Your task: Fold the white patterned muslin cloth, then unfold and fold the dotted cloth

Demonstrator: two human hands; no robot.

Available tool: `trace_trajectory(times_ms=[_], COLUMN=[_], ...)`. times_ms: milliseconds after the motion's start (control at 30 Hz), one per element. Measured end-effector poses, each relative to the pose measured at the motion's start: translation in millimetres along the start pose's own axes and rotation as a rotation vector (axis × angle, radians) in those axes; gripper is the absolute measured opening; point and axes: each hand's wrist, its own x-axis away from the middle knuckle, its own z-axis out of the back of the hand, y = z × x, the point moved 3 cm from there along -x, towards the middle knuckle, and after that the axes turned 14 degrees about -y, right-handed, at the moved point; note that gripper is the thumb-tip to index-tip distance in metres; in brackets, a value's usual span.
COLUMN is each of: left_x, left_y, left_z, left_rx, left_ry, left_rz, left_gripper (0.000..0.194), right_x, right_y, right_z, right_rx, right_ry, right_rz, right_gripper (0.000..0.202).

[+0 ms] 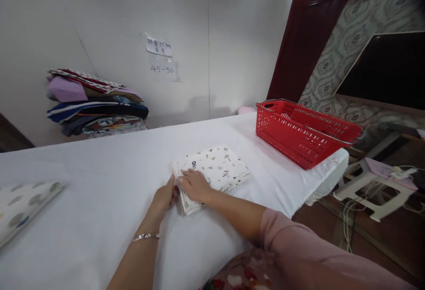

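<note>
A folded white cloth printed with small palm trees and other little motifs lies on the white-covered table. My right hand rests flat on its near left part, fingers stretched out. At the left edge of the cloth, my left hand has its fingers curled, with the thumb along the edge; it seems to pinch the folded layers, though the fingertips are partly hidden. Several layers show along the cloth's near side.
A red plastic basket stands at the table's right end. Another white cloth with grey dots lies at the left edge. Behind the table is a stack of folded fabrics. A plastic stool with cables stands to the right.
</note>
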Motion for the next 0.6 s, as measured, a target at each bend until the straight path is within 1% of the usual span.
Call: trace_trajectory(times_ms=[100,200,267,333,367,400,433,467,500,533,600], left_x=[0,0,-1,-1,-1,-1,-2,-3,-4,-5,-7], left_y=[2,2,1,0,0,-1,-1,-1,-2,-3,-5], left_z=[0.2,0.9,1.4,1.8,2.0,2.0,2.0,2.0,1.9,1.8,1.5], left_rx=[-0.007,-0.061,-0.051,-0.033,-0.027,-0.024,-0.024,-0.024,-0.023,-0.021,-0.014], left_ry=[-0.009,-0.006,-0.002,0.0,0.004,0.007,0.009,0.011,0.012,0.011,0.005], left_rz=[-0.037,-0.09,-0.09,-0.087,-0.088,-0.09,-0.093,-0.094,-0.092,-0.087,-0.082], left_gripper=[0.05,0.047,0.046,0.044,0.043,0.042,0.041,0.04,0.039,0.039,0.039], right_x=[-1,6,19,38,49,60,71,83,93,102,116], right_y=[5,20,39,64,78,94,109,123,135,144,156], right_z=[3,19,41,69,83,96,107,116,123,127,130], right_rx=[-0.195,-0.369,-0.381,-0.344,-0.31,-0.285,-0.268,-0.263,-0.263,-0.267,-0.283], right_ry=[-0.003,0.049,0.162,0.335,0.425,0.48,0.508,0.521,0.519,0.506,0.459], right_rz=[0.016,0.026,0.05,0.055,0.016,-0.059,-0.161,-0.269,-0.331,-0.382,-0.435], right_gripper=[0.03,0.026,0.024,0.021,0.02,0.02,0.021,0.021,0.021,0.021,0.023])
